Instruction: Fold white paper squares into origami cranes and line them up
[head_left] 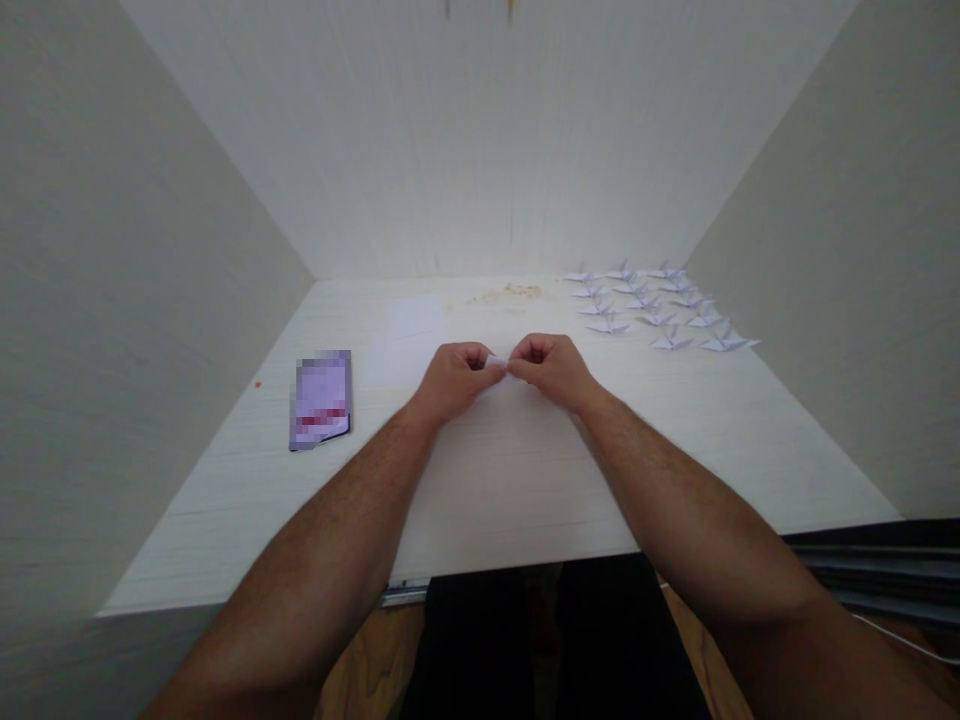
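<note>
We see a small folded paper (493, 362) held between two bare hands just above or on the tabletop (517, 480); we cannot tell whether it touches the surface. At the paper's left end, the left hand (457, 382) has its grip pinched, thumb and fingers grasping it. At its right end, the right hand (555, 370) has its grip pinched on it too, the two sets of fingertips close together. The fingers cover most of the paper, so we cannot make out its shape.

To the left of the folded paper, we find white paper sheets (405, 345) lying flat. Farther left of it lies a purple rectangular item (322, 390), its face pixelated, and beyond that on the same side a tiny orange speck (258, 385). Behind the folded paper, we notice a brownish stain (521, 291) near the back wall (480, 150). To its right and farther back, white origami cranes (671, 341) stand apart from the hands in several rows, wings spread.
</note>
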